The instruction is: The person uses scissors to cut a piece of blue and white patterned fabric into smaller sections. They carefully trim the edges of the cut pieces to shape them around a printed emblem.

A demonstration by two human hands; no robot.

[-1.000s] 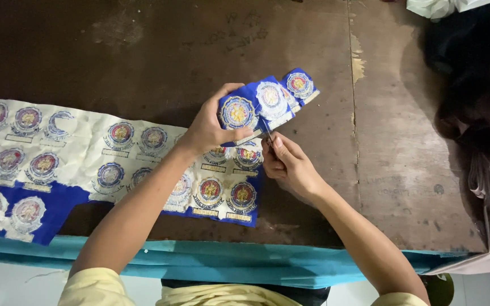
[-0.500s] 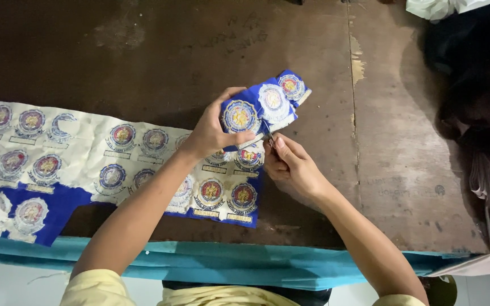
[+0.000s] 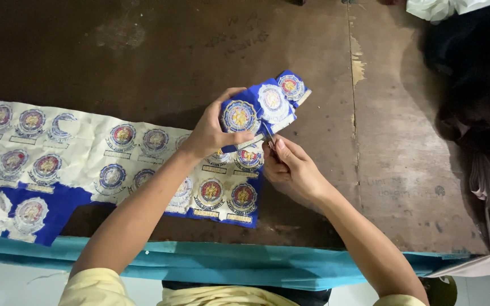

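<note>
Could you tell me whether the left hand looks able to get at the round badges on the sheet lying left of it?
Probably yes: the left hand holds the sheet's raised blue end, and the badges lie uncovered on the table beside its forearm.

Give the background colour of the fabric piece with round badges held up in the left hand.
Blue, on the fabric piece pinched by the left hand; head view.

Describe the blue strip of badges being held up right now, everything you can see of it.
The blue strip of badges looks like fabric backing with three round embroidered emblems in a row. It angles up and right, raised off the wooden table. The left hand pinches its lower left end; the right hand meets its lower edge with a small tool, too hidden to identify.
</note>
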